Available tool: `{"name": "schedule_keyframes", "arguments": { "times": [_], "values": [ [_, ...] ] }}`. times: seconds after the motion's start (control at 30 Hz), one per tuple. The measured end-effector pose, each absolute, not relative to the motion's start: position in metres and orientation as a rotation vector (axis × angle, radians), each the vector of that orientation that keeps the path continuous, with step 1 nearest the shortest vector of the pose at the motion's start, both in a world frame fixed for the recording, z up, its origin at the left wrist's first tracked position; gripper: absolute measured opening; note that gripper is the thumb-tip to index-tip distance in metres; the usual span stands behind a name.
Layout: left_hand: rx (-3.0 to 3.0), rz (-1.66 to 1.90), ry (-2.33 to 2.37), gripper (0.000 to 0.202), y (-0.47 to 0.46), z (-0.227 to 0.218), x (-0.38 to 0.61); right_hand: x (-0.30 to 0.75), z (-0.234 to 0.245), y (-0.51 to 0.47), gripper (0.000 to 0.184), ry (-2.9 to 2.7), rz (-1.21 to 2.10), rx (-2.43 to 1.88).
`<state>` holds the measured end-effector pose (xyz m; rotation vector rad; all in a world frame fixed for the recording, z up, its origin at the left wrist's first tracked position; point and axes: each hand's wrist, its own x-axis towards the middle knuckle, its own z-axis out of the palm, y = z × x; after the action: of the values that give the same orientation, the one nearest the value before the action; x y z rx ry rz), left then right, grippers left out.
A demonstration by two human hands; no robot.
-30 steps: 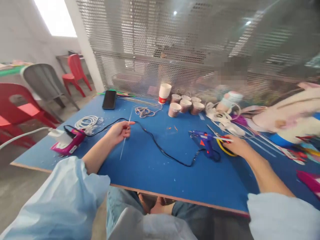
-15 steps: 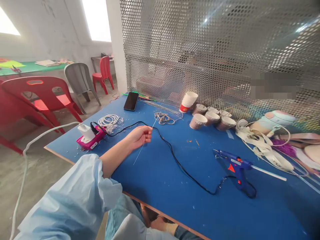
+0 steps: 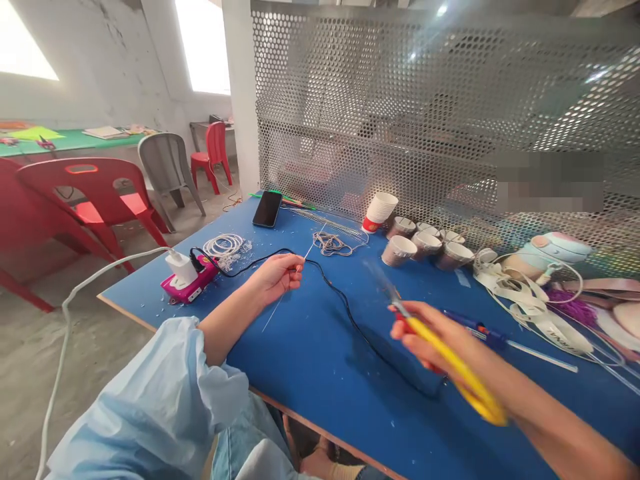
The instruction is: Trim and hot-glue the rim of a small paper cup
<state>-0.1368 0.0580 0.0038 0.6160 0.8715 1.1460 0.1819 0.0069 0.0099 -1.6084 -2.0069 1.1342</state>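
My left hand [image 3: 274, 276] rests on the blue table [image 3: 320, 347] and pinches a thin white stick [image 3: 287, 288] that slants from near the twine down toward me. My right hand [image 3: 440, 343], blurred by motion, is raised over the table at the right and grips yellow-and-red-handled scissors [image 3: 450, 363], blades pointing up and left. Just behind that hand lies a blue glue gun [image 3: 480, 331] with a clear glue stick [image 3: 543, 357] out of its back. Its black cord [image 3: 345, 307] runs across the table, past my left hand, to a pink power strip [image 3: 187, 287].
Several paper cups [image 3: 415, 243] and a cup stack [image 3: 379, 211] stand by the perforated metal screen. A phone [image 3: 267, 209], twine [image 3: 330, 243], a white coil [image 3: 223, 245], ribbons [image 3: 530, 313] and a pastel toy [image 3: 550, 250] lie about. Red chairs [image 3: 85, 203] and a grey one stand left.
My right hand has come into view from the right holding the scissors, lifted above the glue gun. The left hand keeps its pinch on the stick in about the same place.
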Motion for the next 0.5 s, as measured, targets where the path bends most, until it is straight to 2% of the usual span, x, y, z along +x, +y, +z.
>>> {"name": "schedule_keyframes", "arguments": {
  "times": [0.07, 0.27, 0.5],
  "values": [
    [0.626, 1.155, 0.898, 0.015, 0.054, 0.003, -0.142, 0.153, 0.010, 0.020, 0.049, -2.081, 1.162, -1.532],
    [0.628, 1.193, 0.937, 0.016, 0.045, 0.000, -0.157, 0.070, 0.026, 0.061, 0.054, -2.361, 1.173, -1.451],
    [0.607, 1.256, 0.923, 0.015, 0.047, -0.001, -0.166, 0.029, 0.049, 0.079, 0.060, -2.428, 1.295, -1.417]
  ]
}}
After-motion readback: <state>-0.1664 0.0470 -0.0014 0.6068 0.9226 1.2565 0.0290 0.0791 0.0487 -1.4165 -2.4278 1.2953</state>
